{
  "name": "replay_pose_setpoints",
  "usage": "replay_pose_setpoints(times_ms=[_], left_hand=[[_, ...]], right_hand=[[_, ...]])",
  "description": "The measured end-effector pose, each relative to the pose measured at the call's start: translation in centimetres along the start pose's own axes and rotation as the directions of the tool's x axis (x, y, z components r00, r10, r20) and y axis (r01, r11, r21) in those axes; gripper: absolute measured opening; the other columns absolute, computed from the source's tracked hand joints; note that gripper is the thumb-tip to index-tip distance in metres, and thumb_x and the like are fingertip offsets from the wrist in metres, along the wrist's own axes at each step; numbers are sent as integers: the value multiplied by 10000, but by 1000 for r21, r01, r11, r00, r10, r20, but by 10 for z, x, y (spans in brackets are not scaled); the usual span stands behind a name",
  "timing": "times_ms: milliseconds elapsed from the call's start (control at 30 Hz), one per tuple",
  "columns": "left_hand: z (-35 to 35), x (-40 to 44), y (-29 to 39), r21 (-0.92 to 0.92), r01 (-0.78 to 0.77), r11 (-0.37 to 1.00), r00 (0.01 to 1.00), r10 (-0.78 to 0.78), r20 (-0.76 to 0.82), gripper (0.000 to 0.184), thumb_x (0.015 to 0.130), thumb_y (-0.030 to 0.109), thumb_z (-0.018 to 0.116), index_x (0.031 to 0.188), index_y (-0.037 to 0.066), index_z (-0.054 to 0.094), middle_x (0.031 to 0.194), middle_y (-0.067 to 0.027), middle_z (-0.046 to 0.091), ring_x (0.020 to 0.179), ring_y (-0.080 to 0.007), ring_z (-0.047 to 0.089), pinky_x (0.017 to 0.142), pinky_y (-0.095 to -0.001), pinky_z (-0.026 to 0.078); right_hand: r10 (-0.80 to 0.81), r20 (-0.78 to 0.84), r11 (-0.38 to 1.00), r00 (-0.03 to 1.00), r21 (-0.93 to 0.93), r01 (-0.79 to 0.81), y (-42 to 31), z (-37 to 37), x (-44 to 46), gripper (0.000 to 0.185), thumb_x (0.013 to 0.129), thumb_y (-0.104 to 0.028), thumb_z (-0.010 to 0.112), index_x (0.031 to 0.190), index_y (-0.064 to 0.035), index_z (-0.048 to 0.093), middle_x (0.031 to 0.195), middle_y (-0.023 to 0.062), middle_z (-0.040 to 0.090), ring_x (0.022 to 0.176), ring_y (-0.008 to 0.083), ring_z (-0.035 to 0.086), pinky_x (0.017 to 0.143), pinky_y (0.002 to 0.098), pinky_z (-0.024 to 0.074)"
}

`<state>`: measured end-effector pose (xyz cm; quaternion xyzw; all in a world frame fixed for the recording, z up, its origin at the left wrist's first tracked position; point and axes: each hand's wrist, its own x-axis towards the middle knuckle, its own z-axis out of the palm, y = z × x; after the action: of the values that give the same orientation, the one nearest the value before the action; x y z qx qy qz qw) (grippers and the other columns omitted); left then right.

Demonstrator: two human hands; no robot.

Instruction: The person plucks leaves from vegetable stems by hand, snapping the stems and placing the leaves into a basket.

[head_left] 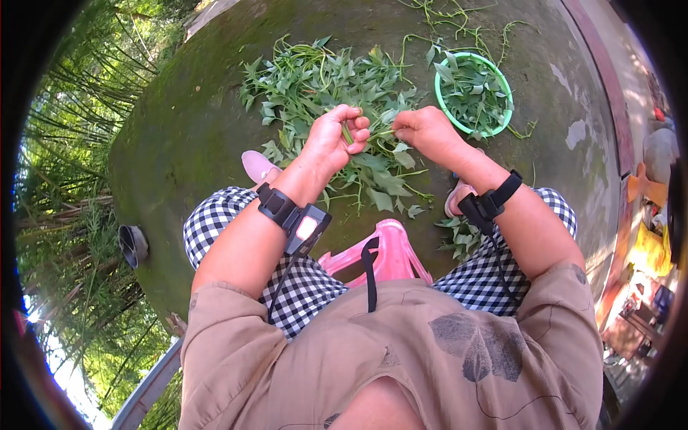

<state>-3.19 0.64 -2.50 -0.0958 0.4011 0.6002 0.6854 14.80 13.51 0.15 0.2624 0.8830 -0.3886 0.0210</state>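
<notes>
My left hand [340,137] is closed, fingers curled round a green leafy stem [347,133]. Close by on its right, my right hand [428,132] pinches a thin stalk between thumb and forefinger, with leaves hanging just below. Whether both hands grip the same stem I cannot tell. Beneath and beyond them, a loose pile of leafy green vines [315,80] spreads over the ground. To the right of the pile, a round basket with a light green rim [509,102] holds picked leaves [473,89].
Bare trailing vines [459,25] lie at the far side. A pink plastic stool [390,247] shows between my knees, and more leaves [464,236] lie by my right foot. A grey pot [133,246] lies at the left edge, near bamboo-like plants [79,172].
</notes>
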Motion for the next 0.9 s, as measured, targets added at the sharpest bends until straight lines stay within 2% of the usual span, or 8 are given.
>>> replay_pose_setpoints(times_ms=[100, 300, 367, 467, 567, 733, 867, 900], left_hand=[[-1, -3, 5, -8, -24, 1000, 1000, 23, -8, 61, 888, 128, 541, 868, 71, 535, 703, -33, 553, 568, -128, 514, 377, -239, 286], [15, -18, -13, 656, 105, 747, 994, -55, -96, 257, 761, 43, 673, 1012, 23, 617, 790, -55, 629, 542, -104, 515, 369, -237, 283], [8, -14, -38, 932, -36, 361, 994, -86, 71, 276, 683, 54, 724, 959, 39, 726, 956, -78, 671, 935, -235, 648, 740, -358, 514], [17, -26, -55, 858, -114, -501, 959, 171, 228, 266, 713, 119, 722, 977, 91, 734, 1191, -92, 592, 1116, -298, 553, 889, -417, 484], [18, -21, -51, 841, -140, -522, 923, 239, 303, 239, 741, 160, 713, 969, 95, 740, 1128, -95, 611, 1094, -298, 566, 879, -401, 488], [19, -18, -48, 935, -129, -331, 988, -127, 92, 248, 721, 200, 744, 938, 79, 749, 912, -169, 632, 899, -326, 619, 791, -397, 494], [-3, -1, -55, 973, -232, -4, 955, 189, 228, 213, 684, 54, 727, 895, 51, 751, 718, -82, 647, 696, -226, 604, 710, -338, 489], [5, -1, -50, 933, -69, 354, 984, 177, 5, 173, 687, 43, 732, 859, 29, 737, 652, -17, 618, 556, -140, 522, 565, -283, 443]], right_hand=[[44, -29, 999, 999, 21, -43, 9, -7, 3, 159, 776, -198, 688, 893, -94, 712, 777, 127, 684, 748, 324, 654, 692, 426, 510], [14, -102, 991, 995, 136, 0, 23, -17, 5, 167, 759, -120, 721, 905, -43, 704, 851, 78, 599, 817, 236, 623, 746, 346, 488], [36, -105, 991, 994, 132, -22, 23, -21, 2, 167, 755, -89, 722, 909, -29, 697, 845, 69, 576, 812, 213, 612, 743, 328, 482], [28, -118, 995, 993, 97, -17, 22, -22, 1, 164, 752, -88, 723, 904, -32, 696, 825, 73, 584, 786, 216, 614, 731, 330, 484], [6, -129, 998, 992, 60, 1, 22, -23, -3, 163, 751, -96, 722, 901, -36, 694, 811, 78, 589, 768, 226, 616, 722, 334, 485], [-25, -119, 997, 993, 67, 33, 21, -27, -7, 163, 771, -125, 708, 909, -40, 693, 834, 87, 611, 784, 245, 626, 725, 342, 487], [-72, -97, 995, 993, 69, 79, 24, -29, -7, 159, 791, -131, 695, 920, -38, 691, 853, 87, 622, 802, 244, 631, 732, 344, 487], [-63, -84, 995, 994, 73, 70, 24, -30, -8, 159, 793, -130, 693, 922, -37, 691, 854, 87, 623, 807, 243, 631, 735, 343, 487]])
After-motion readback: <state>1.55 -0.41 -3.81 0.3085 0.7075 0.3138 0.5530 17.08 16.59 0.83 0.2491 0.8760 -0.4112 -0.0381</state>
